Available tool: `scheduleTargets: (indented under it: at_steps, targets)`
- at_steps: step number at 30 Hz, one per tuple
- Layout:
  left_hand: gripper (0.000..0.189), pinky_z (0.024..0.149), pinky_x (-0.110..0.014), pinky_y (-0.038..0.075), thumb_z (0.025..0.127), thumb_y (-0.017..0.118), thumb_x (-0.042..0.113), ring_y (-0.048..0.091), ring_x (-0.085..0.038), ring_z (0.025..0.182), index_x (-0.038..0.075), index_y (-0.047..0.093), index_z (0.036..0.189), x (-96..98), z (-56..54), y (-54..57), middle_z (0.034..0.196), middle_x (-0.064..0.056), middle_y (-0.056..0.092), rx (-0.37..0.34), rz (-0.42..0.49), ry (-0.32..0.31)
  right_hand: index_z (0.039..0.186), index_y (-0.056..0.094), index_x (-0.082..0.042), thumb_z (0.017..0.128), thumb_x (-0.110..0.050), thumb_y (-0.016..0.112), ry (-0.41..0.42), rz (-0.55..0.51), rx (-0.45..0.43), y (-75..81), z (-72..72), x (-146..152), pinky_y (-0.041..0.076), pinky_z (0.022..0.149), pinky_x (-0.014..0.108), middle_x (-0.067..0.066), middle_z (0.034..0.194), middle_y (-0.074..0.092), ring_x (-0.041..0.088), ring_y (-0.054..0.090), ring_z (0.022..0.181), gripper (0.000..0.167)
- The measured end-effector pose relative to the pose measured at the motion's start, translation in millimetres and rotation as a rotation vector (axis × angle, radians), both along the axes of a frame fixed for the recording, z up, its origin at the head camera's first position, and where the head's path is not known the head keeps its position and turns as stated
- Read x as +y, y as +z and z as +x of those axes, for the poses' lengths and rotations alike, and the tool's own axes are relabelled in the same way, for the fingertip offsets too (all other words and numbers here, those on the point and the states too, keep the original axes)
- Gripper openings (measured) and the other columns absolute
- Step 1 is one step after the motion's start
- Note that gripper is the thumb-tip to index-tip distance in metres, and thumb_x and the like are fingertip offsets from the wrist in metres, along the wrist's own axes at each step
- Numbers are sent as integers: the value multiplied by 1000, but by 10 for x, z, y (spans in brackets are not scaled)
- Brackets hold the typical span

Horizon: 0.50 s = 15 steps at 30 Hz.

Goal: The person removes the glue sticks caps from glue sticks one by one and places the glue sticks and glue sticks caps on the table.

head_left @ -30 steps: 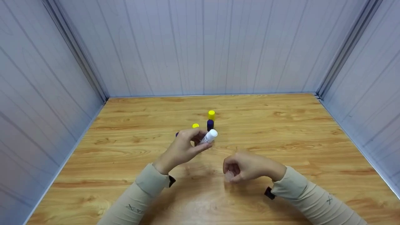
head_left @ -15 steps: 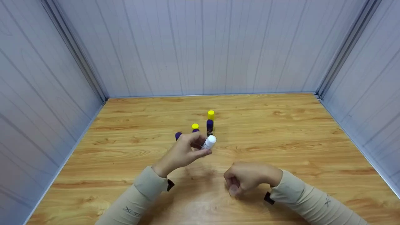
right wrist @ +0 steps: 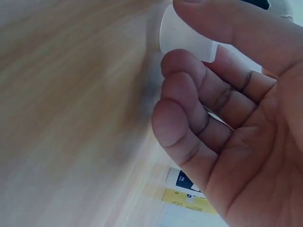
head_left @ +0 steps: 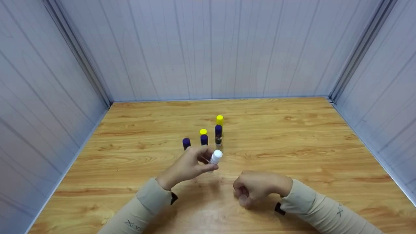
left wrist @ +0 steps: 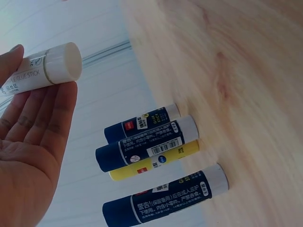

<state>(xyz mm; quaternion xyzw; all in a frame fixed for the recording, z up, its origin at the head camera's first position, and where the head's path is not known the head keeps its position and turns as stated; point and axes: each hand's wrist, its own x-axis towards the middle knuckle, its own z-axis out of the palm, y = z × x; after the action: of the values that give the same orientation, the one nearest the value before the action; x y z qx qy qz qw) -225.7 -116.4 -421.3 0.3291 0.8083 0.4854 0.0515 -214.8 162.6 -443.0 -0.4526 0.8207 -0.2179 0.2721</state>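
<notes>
My left hand (head_left: 187, 164) grips a white glue stick (left wrist: 45, 68) between thumb and fingers, tilted and raised over the table; its lettering shows in the left wrist view. My right hand (head_left: 260, 187), lower and to the right, pinches a translucent ribbed plastic cap (right wrist: 184, 35) between thumb and forefinger. In the head view that cap sits right at the tabletop. Just beyond the left hand stand dark blue glue sticks, one at the left (head_left: 186, 143), another in the middle (head_left: 204, 139) and a third further right (head_left: 218, 135). The left hand partly hides the first two.
Behind the blue sticks stand two yellow glue sticks, the nearer one (head_left: 203, 131) mostly hidden and the farther one (head_left: 220, 120) at the back of the group. Pale panel walls (head_left: 211, 52) enclose the wooden table (head_left: 308, 139) at the back and both sides.
My left hand has come nearer to me with the white glue stick, uncovering more of the blue sticks. My right hand has moved slightly nearer and down to the tabletop with the cap.
</notes>
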Motion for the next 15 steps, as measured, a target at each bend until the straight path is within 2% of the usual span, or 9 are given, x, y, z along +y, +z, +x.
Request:
scheduleTargets:
  at_steps: [9, 15]
  targets:
    - [19, 92, -45, 65, 96, 85, 14, 72, -19, 99, 7, 74, 111, 4, 52, -52, 105, -4, 77, -31, -22, -15, 81, 70, -5, 80, 8, 72, -50, -17, -44, 6, 40, -23, 39, 53, 12, -14, 68, 56, -7, 48, 59, 13]
    - [20, 93, -41, 65, 96, 85, 12, 71, -15, 100, 7, 74, 112, 14, 82, -63, 107, -4, 76, -48, -32, -29, 79, 69, -5, 79, 9, 70, -66, -31, -59, -7, 35, -26, 38, 53, 13, -15, 67, 54, -6, 47, 59, 13]
